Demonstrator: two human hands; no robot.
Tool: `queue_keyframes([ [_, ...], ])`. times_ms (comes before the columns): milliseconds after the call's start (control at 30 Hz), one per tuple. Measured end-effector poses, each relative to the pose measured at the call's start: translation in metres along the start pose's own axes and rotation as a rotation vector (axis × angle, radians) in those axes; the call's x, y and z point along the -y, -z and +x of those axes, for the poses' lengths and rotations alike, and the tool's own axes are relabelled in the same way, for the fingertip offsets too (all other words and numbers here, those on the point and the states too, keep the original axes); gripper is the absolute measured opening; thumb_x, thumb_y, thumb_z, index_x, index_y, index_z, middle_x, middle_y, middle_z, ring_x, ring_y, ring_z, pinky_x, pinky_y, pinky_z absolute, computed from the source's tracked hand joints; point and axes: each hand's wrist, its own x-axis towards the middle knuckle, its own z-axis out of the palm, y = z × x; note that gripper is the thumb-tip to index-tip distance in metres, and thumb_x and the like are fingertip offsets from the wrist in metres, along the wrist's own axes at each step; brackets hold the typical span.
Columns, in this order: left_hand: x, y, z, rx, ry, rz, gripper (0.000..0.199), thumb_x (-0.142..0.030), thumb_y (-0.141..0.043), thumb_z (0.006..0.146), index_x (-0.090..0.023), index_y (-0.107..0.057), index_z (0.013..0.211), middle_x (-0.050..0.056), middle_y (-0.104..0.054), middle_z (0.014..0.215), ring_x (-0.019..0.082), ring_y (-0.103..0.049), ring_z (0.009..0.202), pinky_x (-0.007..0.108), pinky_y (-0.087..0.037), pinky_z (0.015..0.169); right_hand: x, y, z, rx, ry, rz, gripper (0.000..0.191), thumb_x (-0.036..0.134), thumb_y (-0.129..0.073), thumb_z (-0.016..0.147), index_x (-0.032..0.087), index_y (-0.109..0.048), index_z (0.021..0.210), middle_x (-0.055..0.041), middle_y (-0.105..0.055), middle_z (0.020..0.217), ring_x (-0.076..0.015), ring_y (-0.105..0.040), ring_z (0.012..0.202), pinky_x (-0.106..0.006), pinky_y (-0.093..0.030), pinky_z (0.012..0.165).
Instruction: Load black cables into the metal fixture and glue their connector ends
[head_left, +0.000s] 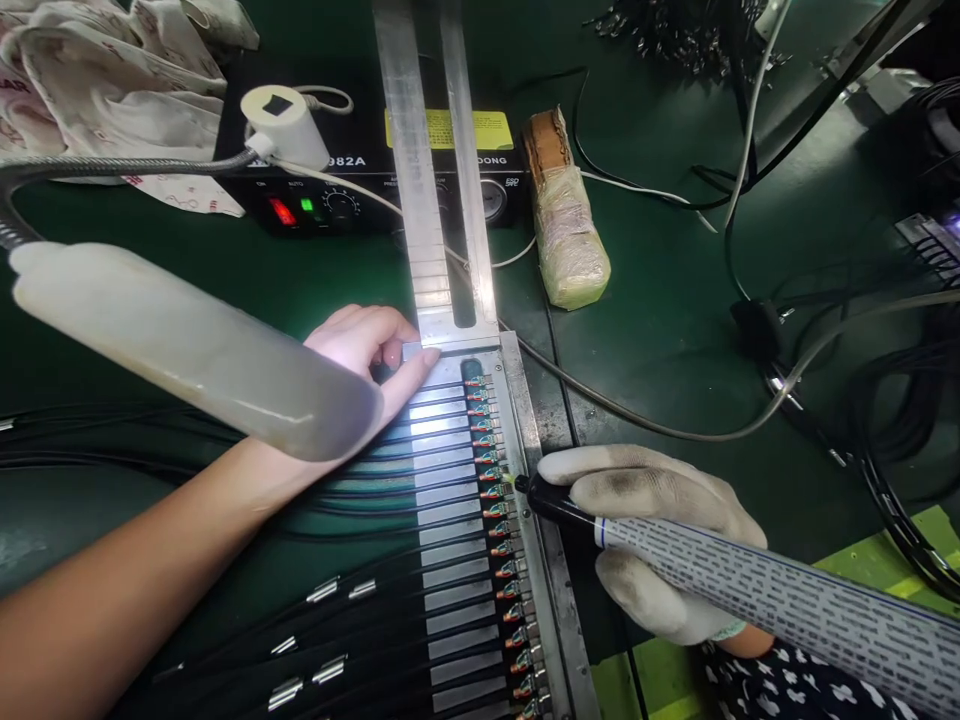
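My bare left hand grips the upper left corner of a long metal fixture, thumb on top and fingers curled at the edge. Black cables lie side by side across it, ending in small connectors with coloured wires exposed. My right hand, in a white glove with soiled fingertips, is closed around a thick pen-like tube printed with dense text. Its black nose points left, its tip beside one connector near the middle of the row. A yellow-green spot shows at the tip.
A lamp head on a flexible neck partly covers my left wrist and lights the fixture. Behind stand a black control box and a slotted metal bar. A wrapped block, a grey hose and cable bundles lie around.
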Motion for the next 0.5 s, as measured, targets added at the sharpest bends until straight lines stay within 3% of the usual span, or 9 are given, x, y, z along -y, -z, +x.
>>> queue_keyframes([
  [267,-0.0003,0.0,-0.0007,-0.005,-0.001,-0.005,0.022,-0.037,-0.053,0.088,-0.02,-0.058,0.076,0.004,-0.056,0.072,0.02,-0.052,0.072,0.036,-0.041,0.064,-0.0004,-0.0053,-0.0066,-0.129,0.003,-0.006,0.039,0.001,-0.058,0.066,0.012,-0.071,0.1,-0.0096,-0.073,0.089,-0.0249,-0.071,0.083,-0.035,-0.063,0.068],
  [500,0.0025,0.0005,-0.0011,-0.004,-0.021,0.003,0.023,-0.039,-0.054,0.087,-0.02,-0.059,0.076,0.002,-0.055,0.072,0.019,-0.052,0.071,0.033,-0.04,0.062,-0.0008,-0.0016,-0.0017,-0.026,0.02,0.019,0.037,0.004,-0.058,0.07,0.011,-0.07,0.105,-0.0126,-0.073,0.096,-0.0243,-0.071,0.084,-0.035,-0.064,0.069],
])
